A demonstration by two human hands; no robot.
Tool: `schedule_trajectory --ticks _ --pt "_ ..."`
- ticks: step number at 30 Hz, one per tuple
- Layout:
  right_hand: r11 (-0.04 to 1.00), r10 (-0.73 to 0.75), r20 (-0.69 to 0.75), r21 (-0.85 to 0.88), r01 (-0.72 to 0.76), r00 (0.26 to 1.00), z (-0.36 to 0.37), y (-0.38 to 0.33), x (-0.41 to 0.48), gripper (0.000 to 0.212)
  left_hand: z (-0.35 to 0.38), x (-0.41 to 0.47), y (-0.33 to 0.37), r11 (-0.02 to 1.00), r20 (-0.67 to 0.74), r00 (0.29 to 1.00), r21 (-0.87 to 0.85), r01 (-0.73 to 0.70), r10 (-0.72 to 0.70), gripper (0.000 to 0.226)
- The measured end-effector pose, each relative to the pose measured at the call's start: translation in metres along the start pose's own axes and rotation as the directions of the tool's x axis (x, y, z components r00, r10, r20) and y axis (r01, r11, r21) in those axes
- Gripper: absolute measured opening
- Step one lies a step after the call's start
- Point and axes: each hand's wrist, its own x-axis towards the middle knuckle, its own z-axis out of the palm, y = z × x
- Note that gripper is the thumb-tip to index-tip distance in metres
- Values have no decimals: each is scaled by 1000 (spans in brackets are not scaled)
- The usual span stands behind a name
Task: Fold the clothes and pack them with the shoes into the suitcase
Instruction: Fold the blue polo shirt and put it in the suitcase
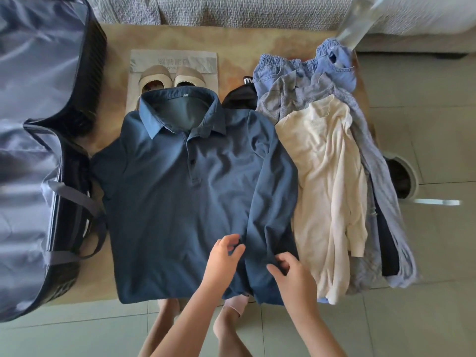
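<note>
A dark blue long-sleeved polo shirt (180, 191) lies flat, front up, in the middle of the low table, its right sleeve folded down along the body. My left hand (224, 256) hovers over the shirt near the hem with loosely bent fingers holding nothing. My right hand (291, 271) pinches the cuff of the folded sleeve. Beige slip-on shoes (171, 77) stand on a paper sheet behind the collar. The open suitcase (38, 155) with grey lining lies at the left.
A heap of clothes sits on the table's right side: a cream top (327, 181), blue denim shorts (304, 68), grey and striped garments (368, 140), something black (242, 96). A sofa runs along the back. Tiled floor surrounds the table (239, 39).
</note>
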Motion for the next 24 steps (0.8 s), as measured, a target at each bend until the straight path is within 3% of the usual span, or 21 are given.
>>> schedule_trajectory --ticks 3,7,14,16,19,21,24 --pt "963 18 -56 270 -2 998 8 -11 -11 17 -7 -2 -1 995 19 999 -89 35 -34 30" --pt "837 91 -34 544 -57 995 9 -24 -17 13 -18 -2 -2 995 76 995 -72 70 -64 28" --pt "725 231 81 651 -226 970 13 -28 -19 17 -41 -7 -2 992 188 981 -108 63 -42 28" --pt "739 220 85 636 -222 972 13 -35 -20 20 -48 -7 -3 990 153 988 -139 29 -7 21" --pt "884 114 -87 463 -61 990 8 -42 -14 27 -62 -6 -3 997 3 997 -32 -76 76 15" --pt "952 -5 -191 298 63 982 1 -50 3 31 -76 -3 0 990 -75 990 82 -117 123 10" --pt "948 -279 -224 91 305 934 -12 -72 54 38 -102 8 4 966 -115 976 203 -159 184 8"
